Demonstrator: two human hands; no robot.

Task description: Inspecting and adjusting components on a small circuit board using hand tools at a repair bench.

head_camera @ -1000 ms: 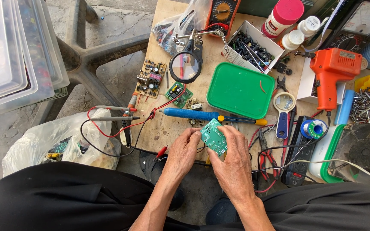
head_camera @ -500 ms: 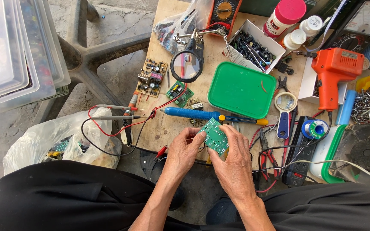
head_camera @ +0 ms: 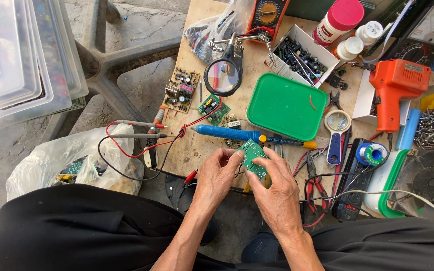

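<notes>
Far left there's a stack of clear plastic bins [head_camera: 21, 60], and below it a crumpled plastic bag [head_camera: 66, 160] on the ground. A pair of multimeter probes [head_camera: 136, 129] with red and black leads hangs off the left edge of the wooden bench [head_camera: 197, 145]. Just past those sits a brown circuit board [head_camera: 181, 90] with components facing up, then a magnifying glass on a clip stand [head_camera: 223, 76].

Now the main bit: the left hand [head_camera: 216, 178] and the right hand [head_camera: 275, 193] both have hold of a small green circuit board [head_camera: 253, 158], held just off the near edge of the bench, a little below the blue soldering tool [head_camera: 232, 133]. The left hand's fingertips [head_camera: 237, 155] pinch the board's left corner, the rest curled in. The right hand's fingers [head_camera: 272, 160] wrap over the right edge, with the board tilted between the two grips.

Further right: a green plastic lid [head_camera: 287, 105], red-handled pliers [head_camera: 315, 188] right beside the right hand, a small blue magnifier [head_camera: 336, 128], a spool of solder [head_camera: 371, 153] and an orange soldering gun [head_camera: 395, 88].
</notes>
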